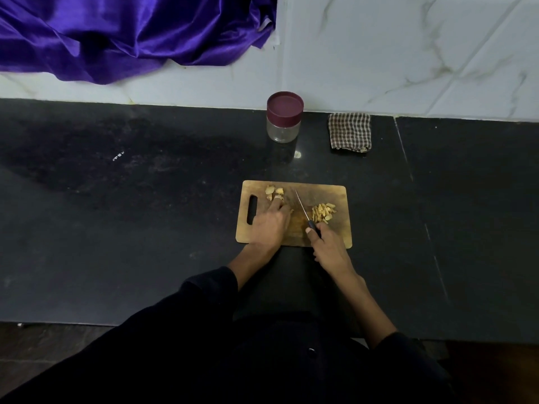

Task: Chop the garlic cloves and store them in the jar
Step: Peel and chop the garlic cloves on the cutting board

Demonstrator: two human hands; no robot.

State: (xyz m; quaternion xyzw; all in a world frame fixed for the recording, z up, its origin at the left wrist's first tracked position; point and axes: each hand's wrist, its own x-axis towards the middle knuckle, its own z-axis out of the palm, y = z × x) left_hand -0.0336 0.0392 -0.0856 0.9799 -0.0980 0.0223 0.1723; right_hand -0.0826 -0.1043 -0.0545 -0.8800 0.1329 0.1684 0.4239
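Head camera, looking down on a dark counter (145,228): a wooden board (320,193) lies near the front edge. The left hand (269,223) rests on the board, fingers reaching forward to the whole cloves (274,193) at the board's far left; whether it grips one cannot be told. The right hand (326,246) is curled round the black handle of a knife (303,209), blade angled away across the board's middle. A pile of chopped garlic (323,212) sits just right of the blade. Well behind the board, a clear jar (283,119) stands upright by the wall, its maroon lid (285,105) on. A checked cloth (350,132) lies beside it. Purple fabric (116,33) drapes at far left.
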